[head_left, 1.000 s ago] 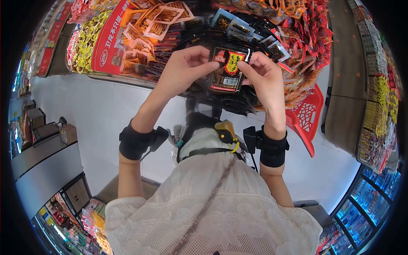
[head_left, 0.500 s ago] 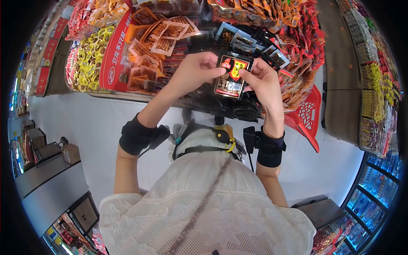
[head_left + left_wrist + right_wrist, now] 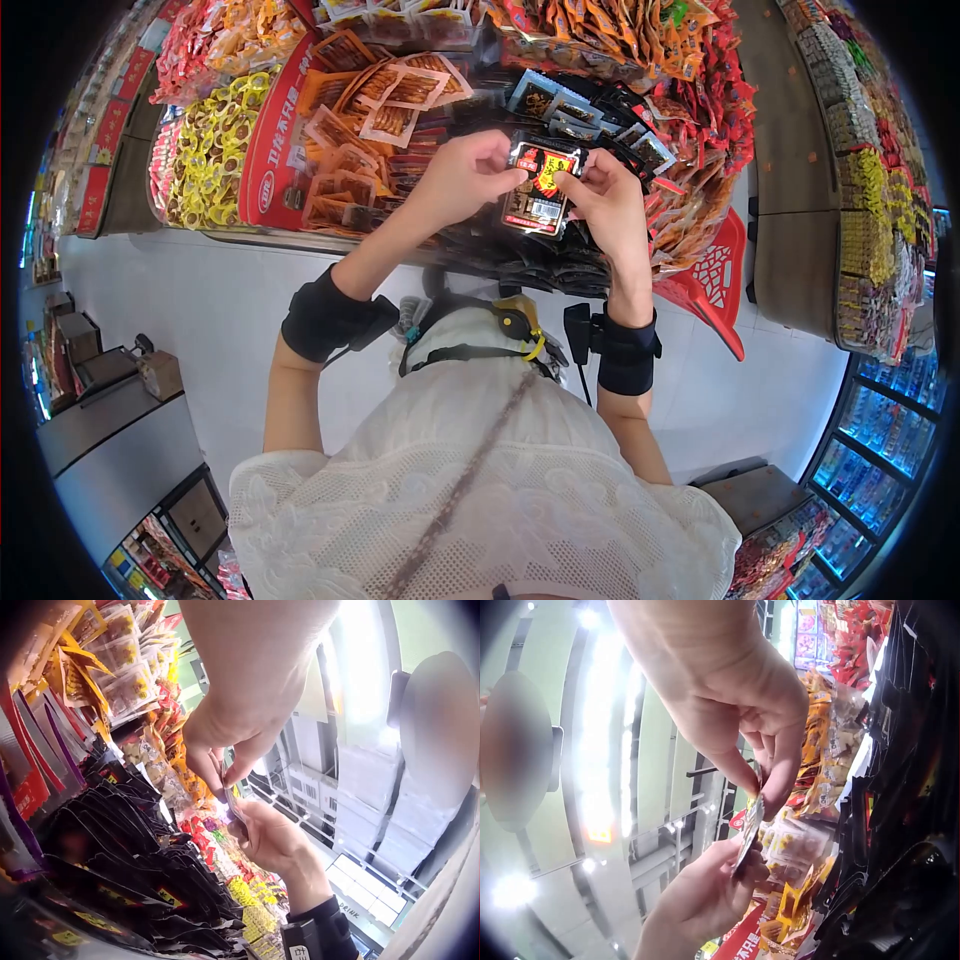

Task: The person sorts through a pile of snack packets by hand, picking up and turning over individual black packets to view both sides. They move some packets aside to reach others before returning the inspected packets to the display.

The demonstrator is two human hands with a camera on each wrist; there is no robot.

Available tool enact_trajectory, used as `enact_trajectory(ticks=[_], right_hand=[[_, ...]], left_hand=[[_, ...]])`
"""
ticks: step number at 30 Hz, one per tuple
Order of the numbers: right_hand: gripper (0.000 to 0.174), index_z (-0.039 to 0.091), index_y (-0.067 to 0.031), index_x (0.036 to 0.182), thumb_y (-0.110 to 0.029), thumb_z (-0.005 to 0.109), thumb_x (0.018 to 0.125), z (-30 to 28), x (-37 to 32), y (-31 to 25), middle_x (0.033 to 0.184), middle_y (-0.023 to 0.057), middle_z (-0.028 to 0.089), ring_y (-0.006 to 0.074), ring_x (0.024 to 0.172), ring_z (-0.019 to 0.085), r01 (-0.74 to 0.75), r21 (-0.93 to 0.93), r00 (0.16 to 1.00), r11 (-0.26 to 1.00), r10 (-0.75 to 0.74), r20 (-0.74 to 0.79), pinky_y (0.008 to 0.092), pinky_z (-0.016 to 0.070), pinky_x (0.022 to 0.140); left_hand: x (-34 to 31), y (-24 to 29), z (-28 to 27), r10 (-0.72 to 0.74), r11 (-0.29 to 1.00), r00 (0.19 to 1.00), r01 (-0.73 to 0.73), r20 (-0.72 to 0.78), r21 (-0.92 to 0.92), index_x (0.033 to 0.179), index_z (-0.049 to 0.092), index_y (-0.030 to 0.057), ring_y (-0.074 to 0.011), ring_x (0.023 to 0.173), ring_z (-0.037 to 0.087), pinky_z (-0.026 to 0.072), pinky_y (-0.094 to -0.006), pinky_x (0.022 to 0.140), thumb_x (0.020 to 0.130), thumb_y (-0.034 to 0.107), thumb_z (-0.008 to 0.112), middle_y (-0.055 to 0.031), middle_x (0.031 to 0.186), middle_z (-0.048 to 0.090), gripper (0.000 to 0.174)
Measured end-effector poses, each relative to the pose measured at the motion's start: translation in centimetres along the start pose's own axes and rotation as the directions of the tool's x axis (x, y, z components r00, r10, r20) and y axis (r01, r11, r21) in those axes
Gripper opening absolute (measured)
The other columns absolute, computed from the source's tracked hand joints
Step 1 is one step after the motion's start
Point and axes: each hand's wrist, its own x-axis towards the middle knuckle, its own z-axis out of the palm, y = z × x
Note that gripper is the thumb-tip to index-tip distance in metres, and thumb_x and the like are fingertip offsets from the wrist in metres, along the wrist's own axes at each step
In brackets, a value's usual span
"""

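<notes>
A small black snack packet with a red and yellow label is held upright between both hands in the head view. My left hand pinches its left edge between thumb and fingers. At the right edge, my right hand grips it with the thumb over the front. The left wrist view shows the packet edge-on, with the left hand above and the right hand below. In the right wrist view the packet also appears edge-on, between the right hand and the left hand.
Black packets are stacked below and beside the hands. Orange snack packs lie to the left, behind a red sign. Red and orange packets fill the right side of the display. A red basket stands at the right; shelves line both sides.
Both hands and the packet have shifted slightly downward in the head view, still gripping at the two edges. The display has also shifted in view, and the packet's tilt differs slightly.
</notes>
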Motion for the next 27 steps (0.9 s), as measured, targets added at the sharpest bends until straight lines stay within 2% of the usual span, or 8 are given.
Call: enact_trajectory(ticks=[1, 4, 7, 11, 17, 20, 23, 27], right_hand=[[0.012, 0.054, -0.0004, 0.089, -0.003, 0.059, 0.079, -0.3, -0.1, -0.2, 0.078, 0.0045, 0.061, 0.0061, 0.065, 0.058, -0.026, 0.044, 1.0, 0.999, 0.025, 0.012, 0.0185, 0.0447, 0.049], [0.015, 0.055, 0.0003, 0.094, -0.004, 0.059, 0.08, -1.2, -0.7, -0.8, 0.081, 0.0046, 0.062, 0.0067, 0.069, 0.058, -0.087, 0.127, 0.994, 0.988, 0.078, 0.076, 0.0184, 0.047, 0.054], [0.017, 0.055, 0.0007, 0.097, -0.003, 0.058, 0.081, -2.3, -1.3, -1.0, 0.084, 0.0049, 0.062, 0.0076, 0.071, 0.059, -0.098, 0.094, 0.983, 0.991, 0.082, 0.163, 0.0194, 0.0483, 0.058], [0.02, 0.054, 0.0017, 0.097, 0.001, 0.059, 0.078, -2.9, -1.8, -0.4, 0.085, 0.0055, 0.062, 0.0077, 0.071, 0.058, -0.076, 0.209, 0.982, 0.975, 0.037, 0.185, 0.0204, 0.0484, 0.059], [0.016, 0.053, 0.0018, 0.092, 0.003, 0.059, 0.077, -4.1, -2.5, -0.4, 0.079, 0.0037, 0.06, 0.0063, 0.069, 0.057, 0.018, 0.083, 0.985, 0.996, -0.031, 0.169, 0.0194, 0.0459, 0.057], [0.015, 0.053, 0.0018, 0.09, 0.004, 0.058, 0.076, -4.3, -2.2, 0.3, 0.077, 0.0028, 0.059, 0.005, 0.068, 0.056, 0.102, 0.07, 0.985, 0.992, -0.111, 0.129, 0.0183, 0.0447, 0.057], [0.015, 0.053, 0.0021, 0.09, 0.004, 0.058, 0.075, -4.7, -1.6, 1.1, 0.076, 0.0033, 0.059, 0.0051, 0.066, 0.055, 0.092, 0.038, 0.987, 0.995, -0.096, 0.128, 0.0183, 0.0449, 0.057], [0.015, 0.053, 0.0023, 0.09, 0.004, 0.058, 0.075, -4.7, -1.8, 0.5, 0.076, 0.0039, 0.059, 0.0062, 0.066, 0.056, 0.047, 0.073, 0.991, 0.996, -0.056, 0.122, 0.0195, 0.0459, 0.056]], left_hand=[[0.1, 0.0, -0.1, 0.005, 1.0, 1.0, -0.005, 0.012, -0.031, 0.078, 0.053, 0.0017, -0.0059, 0.061, 0.054, 0.0433, -0.0222, 0.049, 0.075, 0.014, 0.065, -0.0018, 0.067, 0.058, 0.017], [-0.5, 1.9, 0.1, -0.066, 0.997, 0.998, 0.066, 0.005, -0.032, 0.08, 0.054, 0.0057, -0.0007, 0.061, 0.05, 0.0421, -0.0161, 0.052, 0.079, 0.015, 0.063, 0.003, 0.071, 0.057, 0.012], [-0.5, 2.2, 0.6, -0.053, 0.993, 0.998, 0.049, -0.026, -0.108, 0.077, 0.053, 0.0072, -0.0011, 0.065, 0.051, 0.0428, -0.0161, 0.054, 0.079, 0.016, 0.063, 0.004, 0.075, 0.057, 0.014], [-0.5, 2.6, 1.7, -0.034, 0.99, 0.998, 0.027, -0.053, -0.138, 0.078, 0.053, 0.0077, -0.001, 0.067, 0.051, 0.0428, -0.0159, 0.054, 0.079, 0.016, 0.064, 0.0052, 0.075, 0.057, 0.014], [-0.5, 3.0, 3.3, -0.014, 0.993, 0.998, 0.007, -0.06, -0.117, 0.08, 0.054, 0.0077, -0.0011, 0.066, 0.051, 0.0439, -0.0168, 0.054, 0.078, 0.016, 0.064, 0.0053, 0.074, 0.055, 0.013], [-0.4, 3.4, 4.0, -0.01, 0.985, 0.998, -0.001, -0.06, -0.171, 0.081, 0.054, 0.0074, -0.0012, 0.066, 0.051, 0.0441, -0.0167, 0.054, 0.078, 0.015, 0.064, 0.0046, 0.074, 0.055, 0.014], [-0.1, 3.1, 4.2, 0.003, 0.995, 0.998, -0.008, -0.058, -0.097, 0.081, 0.053, 0.0074, -0.001, 0.066, 0.051, 0.044, -0.0165, 0.054, 0.078, 0.015, 0.064, 0.004, 0.075, 0.055, 0.014], [0.4, 2.9, 4.6, -0.021, 0.993, 0.997, 0.012, -0.079, -0.116, 0.078, 0.051, 0.008, -0.0008, 0.066, 0.05, 0.0437, -0.0163, 0.054, 0.078, 0.015, 0.064, 0.0043, 0.074, 0.054, 0.015]])
